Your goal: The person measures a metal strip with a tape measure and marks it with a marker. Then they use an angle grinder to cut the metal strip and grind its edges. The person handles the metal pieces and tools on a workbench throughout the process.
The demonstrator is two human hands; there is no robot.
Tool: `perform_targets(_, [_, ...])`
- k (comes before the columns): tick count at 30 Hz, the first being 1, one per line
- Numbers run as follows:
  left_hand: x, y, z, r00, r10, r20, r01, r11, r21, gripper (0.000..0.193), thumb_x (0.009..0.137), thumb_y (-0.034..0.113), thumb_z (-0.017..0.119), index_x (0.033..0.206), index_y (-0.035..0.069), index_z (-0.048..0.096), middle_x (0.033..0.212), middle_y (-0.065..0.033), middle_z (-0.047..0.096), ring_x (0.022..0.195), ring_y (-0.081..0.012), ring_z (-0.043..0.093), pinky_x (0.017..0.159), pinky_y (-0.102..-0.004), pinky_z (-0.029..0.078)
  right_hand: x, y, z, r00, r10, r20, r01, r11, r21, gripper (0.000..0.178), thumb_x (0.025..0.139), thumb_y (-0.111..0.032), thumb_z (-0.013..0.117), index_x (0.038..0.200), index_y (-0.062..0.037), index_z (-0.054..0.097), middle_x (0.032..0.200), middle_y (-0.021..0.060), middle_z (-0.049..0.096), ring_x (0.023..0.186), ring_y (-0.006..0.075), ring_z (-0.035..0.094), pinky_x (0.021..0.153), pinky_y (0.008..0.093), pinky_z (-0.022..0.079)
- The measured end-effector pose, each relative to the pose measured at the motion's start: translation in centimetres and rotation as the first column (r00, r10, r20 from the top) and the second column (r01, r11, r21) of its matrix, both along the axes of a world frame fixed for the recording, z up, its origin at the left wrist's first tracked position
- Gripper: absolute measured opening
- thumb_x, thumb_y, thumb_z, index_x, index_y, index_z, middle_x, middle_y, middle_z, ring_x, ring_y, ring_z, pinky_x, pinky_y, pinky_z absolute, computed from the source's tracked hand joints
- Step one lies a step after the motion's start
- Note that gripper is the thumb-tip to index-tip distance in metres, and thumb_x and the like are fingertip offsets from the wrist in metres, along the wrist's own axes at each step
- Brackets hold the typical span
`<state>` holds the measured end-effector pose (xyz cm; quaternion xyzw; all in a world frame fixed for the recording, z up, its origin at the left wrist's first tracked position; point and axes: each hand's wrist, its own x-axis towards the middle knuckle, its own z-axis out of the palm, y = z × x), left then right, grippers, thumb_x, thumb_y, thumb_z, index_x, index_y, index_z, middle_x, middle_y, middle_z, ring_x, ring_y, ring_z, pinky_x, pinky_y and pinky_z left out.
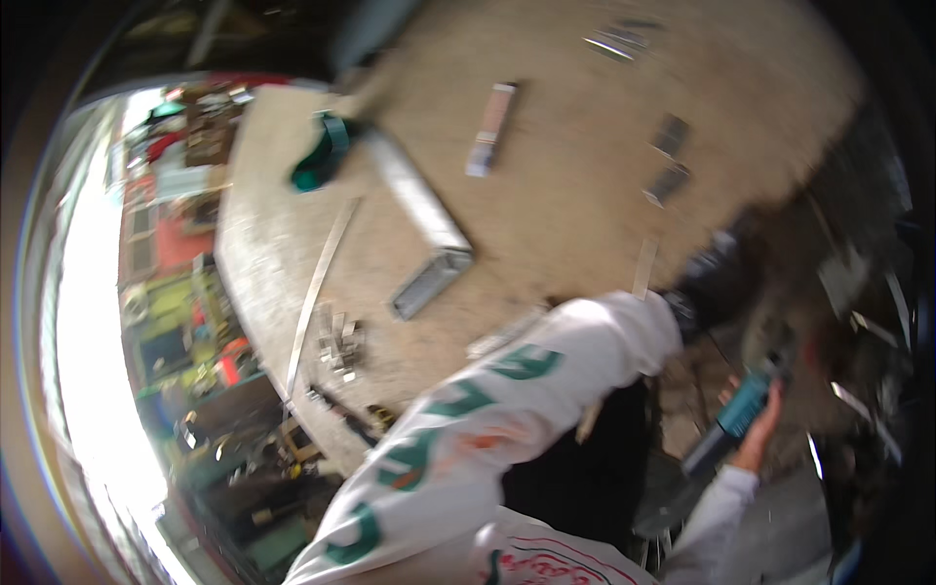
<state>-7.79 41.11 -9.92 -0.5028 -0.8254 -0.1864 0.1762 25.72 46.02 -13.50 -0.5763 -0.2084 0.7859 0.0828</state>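
Note:
At the lower right, my right hand is wrapped round the blue body of an angle grinder. Its head, farther up, is smeared by motion. My left arm, in a white sleeve with green letters, reaches across to the right over the table edge. A dark shape at the cuff, apparently a black glove, covers my left hand; its fingers are blurred, and whether it holds anything is hidden. Beside the left cuff lies a thin metal strip.
On the tan table lie an angled metal bar, a green object, a long flat strip, small metal pieces, a narrow bar and dark plates. Cluttered shelves stand left. Scraps lie at right.

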Motion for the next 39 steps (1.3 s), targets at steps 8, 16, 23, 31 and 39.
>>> perform_targets(8, [-3.1,-0.1,4.9,0.915,-0.354,0.193,0.307,0.922,0.237,0.064,0.088,0.020,0.080,0.148,0.016,0.059,0.137,-0.0185,0.062,0.129,-0.0452,0.058,0.107,-0.0591,0.053,-8.0,-0.5,7.8,0.968,0.086,-0.238,-0.034,0.976,0.213,0.065,0.101,-0.056,0.064,0.127,0.0037,0.062,0.099,0.0243,0.074,0.076,0.0355,0.075,0.070,0.0446,0.065])
perform_targets(16, [-4.0,-0.1,6.1,0.906,-0.395,0.154,0.404,0.914,-0.033,0.061,0.083,0.020,0.081,0.142,0.019,0.065,0.156,-0.0084,0.053,0.145,-0.0449,0.043,0.118,-0.0584,0.043,-9.3,0.7,8.5,0.943,0.115,-0.314,-0.044,0.974,0.223,0.056,0.101,-0.041,0.073,0.134,-0.0016,0.052,0.102,0.0195,0.070,0.080,0.0305,0.075,0.064,0.0452,0.065])
perform_targets(23, [-2.7,-0.1,7.1,0.864,-0.244,0.440,0.260,0.965,0.025,0.073,0.081,0.020,0.083,0.150,0.027,0.061,0.155,-0.0104,0.053,0.142,-0.0448,0.045,0.116,-0.0532,0.045,-9.3,0.8,8.4,0.945,0.135,-0.298,-0.069,0.973,0.222,0.064,0.099,-0.046,0.075,0.138,-0.0040,0.047,0.096,0.0213,0.072,0.077,0.0308,0.076,0.063,0.0443,0.065])
perform_targets(31, [-2.6,-0.1,6.2,0.855,-0.358,0.376,0.364,0.930,0.056,0.052,0.085,0.013,0.073,0.137,0.013,0.068,0.150,-0.0131,0.057,0.146,-0.0431,0.044,0.121,-0.0596,0.038,-10.4,0.9,8.1,0.939,0.129,-0.318,-0.065,0.977,0.205,0.067,0.098,-0.047,0.074,0.141,-0.0048,0.046,0.096,0.0207,0.072,0.075,0.0301,0.076,0.064,0.0432,0.066])
perform_targets(39, [-2.8,-0.2,5.7,0.871,-0.327,0.366,0.342,0.939,0.025,0.042,0.079,0.015,0.082,0.120,0.021,0.079,0.149,-0.0066,0.060,0.145,-0.0440,0.042,0.115,-0.0563,0.040,-10.4,1.7,7.2,0.923,0.201,-0.328,-0.125,0.963,0.238,0.072,0.096,-0.048,0.076,0.144,-0.0060,0.045,0.096,0.0205,0.073,0.077,0.0291,0.076,0.067,0.0430,0.066])
